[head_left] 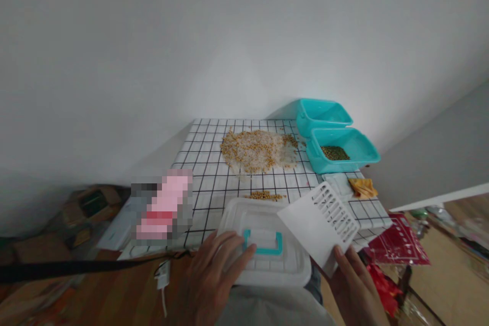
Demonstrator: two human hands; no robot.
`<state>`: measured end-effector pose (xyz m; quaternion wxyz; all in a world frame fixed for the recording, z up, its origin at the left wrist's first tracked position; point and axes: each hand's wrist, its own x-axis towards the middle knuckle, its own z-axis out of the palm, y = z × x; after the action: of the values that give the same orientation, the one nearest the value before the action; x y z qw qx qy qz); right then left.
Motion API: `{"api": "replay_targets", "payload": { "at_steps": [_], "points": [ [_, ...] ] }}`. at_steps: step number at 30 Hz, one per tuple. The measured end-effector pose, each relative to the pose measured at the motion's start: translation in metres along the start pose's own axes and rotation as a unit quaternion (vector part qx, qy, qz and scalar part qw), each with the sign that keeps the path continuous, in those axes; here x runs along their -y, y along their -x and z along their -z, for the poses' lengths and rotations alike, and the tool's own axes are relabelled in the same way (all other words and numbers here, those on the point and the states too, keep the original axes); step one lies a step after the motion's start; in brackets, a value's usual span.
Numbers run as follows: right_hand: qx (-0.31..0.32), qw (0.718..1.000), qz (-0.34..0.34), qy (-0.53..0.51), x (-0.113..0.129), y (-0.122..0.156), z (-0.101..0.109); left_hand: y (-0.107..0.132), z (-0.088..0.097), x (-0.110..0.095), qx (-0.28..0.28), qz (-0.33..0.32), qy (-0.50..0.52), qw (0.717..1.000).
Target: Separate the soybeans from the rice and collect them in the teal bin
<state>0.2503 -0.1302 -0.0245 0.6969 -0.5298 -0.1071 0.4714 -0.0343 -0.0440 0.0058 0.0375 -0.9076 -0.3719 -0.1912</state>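
Note:
My right hand (347,277) pinches the lower corner of a white flat panel (305,224) with rows of slots in its far half. The panel tilts over the right part of a translucent lidded box (282,272) with a turquoise handle (269,251). My left hand (216,267) lies on the left side of the lid, fingers stretched out, thumb beside the handle. The box reaches past the table's front edge. Just beyond it lies a short row of yellow beans (263,195). Farther back spreads a pile of mixed beans and pale grains (254,150).
Two turquoise bins (324,112) stand at the back right; the nearer bin (344,163) contains greenish grains (335,153). A yellow cloth (362,188) lies on the right of the checked table (206,163). A blurred pink object (166,204) is on the left.

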Motion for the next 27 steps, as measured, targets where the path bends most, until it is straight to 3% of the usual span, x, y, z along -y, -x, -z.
{"api": "replay_targets", "payload": {
  "at_steps": [3,7,12,17,24,27],
  "points": [
    [-0.043,0.998,-0.043,-0.013,0.015,-0.007,-0.003,0.003,0.002,0.003,0.019,0.009,0.026,0.999],
    [-0.072,0.997,-0.020,-0.003,0.028,-0.019,-0.001,-0.003,0.004,0.008,0.004,0.064,0.099,0.993],
    [-0.026,1.000,-0.010,0.004,0.039,-0.034,-0.013,-0.041,0.005,0.020,-0.061,0.124,0.147,0.979],
    [0.010,1.000,0.001,-0.015,0.044,-0.052,-0.039,-0.085,0.007,0.041,-0.133,0.164,0.124,0.969],
    [0.049,0.998,0.024,-0.039,0.036,-0.074,-0.071,-0.124,0.020,0.086,-0.210,0.203,0.088,0.952],
    [0.062,0.997,0.018,-0.045,0.029,-0.079,-0.081,-0.140,0.022,0.100,-0.257,0.234,0.101,0.932]
  ]
}}
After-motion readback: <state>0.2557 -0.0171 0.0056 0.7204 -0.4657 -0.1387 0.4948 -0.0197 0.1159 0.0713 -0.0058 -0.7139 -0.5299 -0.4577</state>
